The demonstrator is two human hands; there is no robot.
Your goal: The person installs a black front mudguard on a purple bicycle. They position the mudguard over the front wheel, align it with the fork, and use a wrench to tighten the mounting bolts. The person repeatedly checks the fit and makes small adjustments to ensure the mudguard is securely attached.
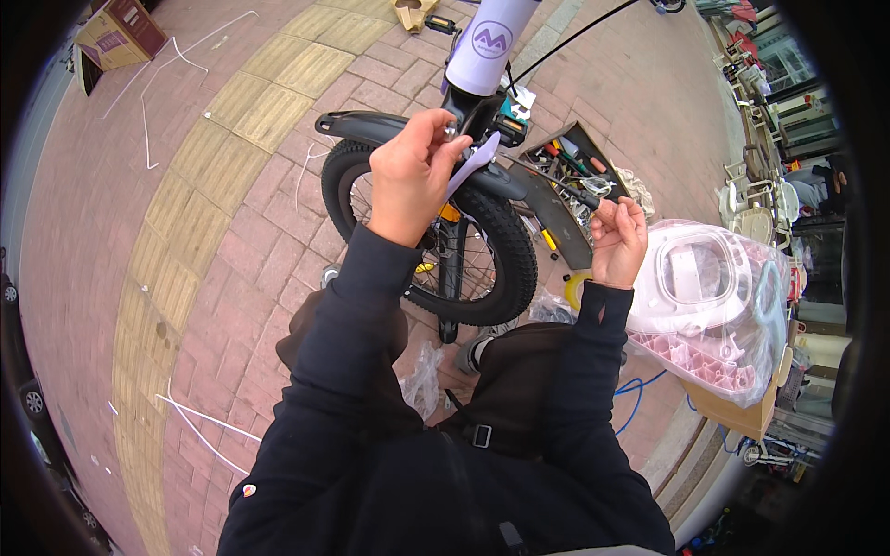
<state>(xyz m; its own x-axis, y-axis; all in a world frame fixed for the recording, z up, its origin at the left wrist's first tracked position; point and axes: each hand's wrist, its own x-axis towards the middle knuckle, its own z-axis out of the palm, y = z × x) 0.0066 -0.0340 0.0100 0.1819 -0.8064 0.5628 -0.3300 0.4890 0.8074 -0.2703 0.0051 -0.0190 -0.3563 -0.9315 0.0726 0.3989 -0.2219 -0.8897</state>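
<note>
A small bicycle stands in front of me, its lilac head tube (478,56) rising above a black mudguard (357,126) and a knobbly black front tyre (505,246). Close below the head tube, my left hand (413,176) is closed, thumb and forefinger pinching a small silvery piece of hardware (451,132), perhaps a bolt. Beside that hand is a lilac curved part (475,165). Off to the right of the wheel, my right hand (619,243) is closed round the black handle of a screwdriver-like tool (582,196), which slants up and left; its tip is hard to make out.
An open toolbox (582,153) full of hand tools lies right of the wheel. A plastic-wrapped pink and white item (700,287) rests on a cardboard box (742,415) at the right. Crumpled clear plastic (423,380) is near my feet; white strips (215,422) litter the paving.
</note>
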